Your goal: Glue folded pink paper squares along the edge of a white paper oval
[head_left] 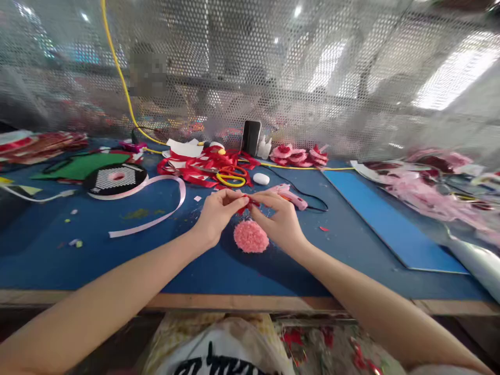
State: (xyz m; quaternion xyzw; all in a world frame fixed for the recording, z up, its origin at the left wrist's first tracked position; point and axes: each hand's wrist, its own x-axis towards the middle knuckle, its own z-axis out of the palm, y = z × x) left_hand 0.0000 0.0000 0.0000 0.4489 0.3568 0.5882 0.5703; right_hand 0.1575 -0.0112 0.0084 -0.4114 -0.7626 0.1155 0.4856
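Note:
Both hands meet over the middle of the blue table. My left hand [219, 213] pinches a small piece of red ribbon [244, 207] between thumb and fingers. From the other side my right hand [279, 219] is closed on the same red ribbon; the fingers cover much of it. Just below the hands a fluffy pink pom-pom [251, 237] lies on the table. A pink glue gun [292, 197] rests behind my right hand. Beyond the hands lie scissors with yellow handles [231, 178], close to a heap of red ribbon [187, 169].
At left are a ribbon spool [117, 178] with a loose pale pink tail [148, 224] and green sheets [82, 165]. A phone [250, 137] stands near the perforated metal screen [234, 62]. Pink bows [299, 155] sit behind; a blue board [390, 224] and pink ribbons [425, 192] lie right.

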